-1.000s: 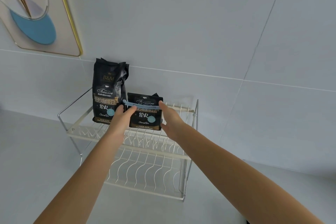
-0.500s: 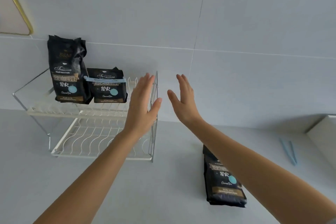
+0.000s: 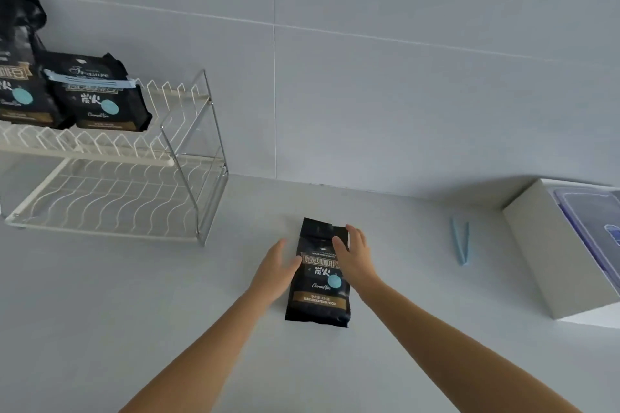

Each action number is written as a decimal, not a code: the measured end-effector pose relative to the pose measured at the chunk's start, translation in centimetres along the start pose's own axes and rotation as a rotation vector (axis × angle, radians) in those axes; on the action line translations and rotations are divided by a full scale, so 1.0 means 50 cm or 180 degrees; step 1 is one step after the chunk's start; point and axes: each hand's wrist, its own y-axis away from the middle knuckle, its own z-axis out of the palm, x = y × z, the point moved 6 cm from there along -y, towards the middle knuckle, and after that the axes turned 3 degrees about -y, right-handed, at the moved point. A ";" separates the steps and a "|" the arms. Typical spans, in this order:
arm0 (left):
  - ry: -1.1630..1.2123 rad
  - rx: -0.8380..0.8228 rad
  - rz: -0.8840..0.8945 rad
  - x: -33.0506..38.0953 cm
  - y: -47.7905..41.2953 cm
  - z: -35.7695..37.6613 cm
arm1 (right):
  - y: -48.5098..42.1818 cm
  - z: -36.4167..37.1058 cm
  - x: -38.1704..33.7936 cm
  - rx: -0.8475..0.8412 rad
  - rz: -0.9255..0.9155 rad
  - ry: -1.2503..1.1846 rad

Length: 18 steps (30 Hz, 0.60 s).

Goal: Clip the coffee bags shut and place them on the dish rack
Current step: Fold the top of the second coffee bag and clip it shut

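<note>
Both hands had dropped from mid-air by the dish rack [image 3: 188,157] to the counter, where the left hand [image 3: 273,273] and right hand [image 3: 355,256] flanked a third coffee bag [image 3: 318,292] lying flat, fingers spread and touching its edges, not yet gripping. Two bags stood on the rack's upper tier, the nearer clipped bag [image 3: 97,94] done; the tall bag [image 3: 18,77] showed no clip. A blue clip [image 3: 460,241] lay unused, well right.

You have three coffee bags: two on the rack [image 3: 188,157], a tall bag [image 3: 16,77] and a clipped bag [image 3: 100,100], and one flat bag [image 3: 318,282] on the counter [image 3: 100,312]. Two blue clips: one clip [image 3: 90,81] on a bag, one loose clip [image 3: 460,240]. One rack, one white box [image 3: 550,258], and your two hands: left hand [image 3: 275,273], right hand [image 3: 355,255].
</note>
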 end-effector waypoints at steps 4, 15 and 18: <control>0.0824 -0.0023 -0.0457 -0.063 0.031 0.100 | 0.002 -0.013 0.109 -0.0419 0.0750 -0.0389; 0.1260 -0.0399 -0.0862 -0.037 -0.054 0.080 | -0.051 0.015 0.140 -0.0296 0.1386 -0.1358; 0.1599 -0.0180 -0.1022 -0.036 -0.082 0.077 | -0.061 0.003 0.138 -0.0008 0.1251 -0.1565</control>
